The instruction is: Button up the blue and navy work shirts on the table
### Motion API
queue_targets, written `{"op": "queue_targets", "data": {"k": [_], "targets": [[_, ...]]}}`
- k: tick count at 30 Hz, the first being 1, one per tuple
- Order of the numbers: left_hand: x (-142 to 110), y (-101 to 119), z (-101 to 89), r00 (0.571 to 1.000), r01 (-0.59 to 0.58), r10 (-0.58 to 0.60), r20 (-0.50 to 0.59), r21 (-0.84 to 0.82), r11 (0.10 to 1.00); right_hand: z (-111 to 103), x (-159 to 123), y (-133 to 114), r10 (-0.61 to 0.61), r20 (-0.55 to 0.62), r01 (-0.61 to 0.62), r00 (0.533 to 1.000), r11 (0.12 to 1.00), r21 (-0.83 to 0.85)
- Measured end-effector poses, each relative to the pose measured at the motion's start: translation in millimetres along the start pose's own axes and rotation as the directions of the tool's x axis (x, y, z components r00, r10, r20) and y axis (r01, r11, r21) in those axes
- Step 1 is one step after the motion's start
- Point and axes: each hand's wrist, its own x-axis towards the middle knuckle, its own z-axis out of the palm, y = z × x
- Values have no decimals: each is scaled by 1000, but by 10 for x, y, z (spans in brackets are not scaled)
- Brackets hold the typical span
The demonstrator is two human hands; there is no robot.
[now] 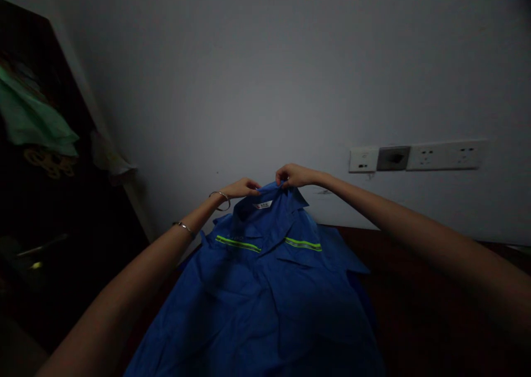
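A blue work shirt (257, 288) with yellow-green reflective strips across the chest lies front side up, its collar end toward the wall. My left hand (243, 188) pinches the back of the collar, left of the white neck label (263, 204). Close beside it, my right hand (291, 175) grips the same collar edge between thumb and fingers. Between the two hands the collar is raised. The lower part of the shirt runs out of view toward me.
Behind the shirt stands a pale wall (249, 89) with sockets and switches (418, 157) on the right. A dark door (62, 216) is at the left, with a light green cloth (35, 114) hanging on it. The dark red surface (418, 288) extends right of the shirt.
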Motion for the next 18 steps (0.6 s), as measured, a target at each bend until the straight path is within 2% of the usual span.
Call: {"op": "queue_targets", "data": {"k": [2, 6, 8, 11, 13, 15, 18], "targets": [[2, 13, -116, 1000, 12, -12, 7, -5, 1000, -45, -60, -25, -18, -34, 16, 999, 997, -77], [-29, 5, -317, 986, 99, -88, 139, -73, 992, -99, -110, -53, -20, -126, -11, 992, 971, -239], [-47, 11, -381, 983, 131, -126, 136, -24, 991, -110, -105, -54, -29, -128, -17, 991, 939, -343], [-60, 71, -462, 992, 119, -112, -52, 155, 981, -106, -81, -68, -18, -132, -48, 991, 875, -482], [-58, 148, -524, 976, 123, -74, -205, 235, 964, -102, -48, -97, 26, -165, -111, 986, 839, -532], [-45, 243, -594, 946, 144, -68, -317, 224, 964, -116, 10, -144, 86, -244, -203, 966, 837, -508], [-2, 402, -701, 886, 151, -106, -451, 65, 986, -191, 135, -255, 197, -397, -334, 896, 890, -311]]}}
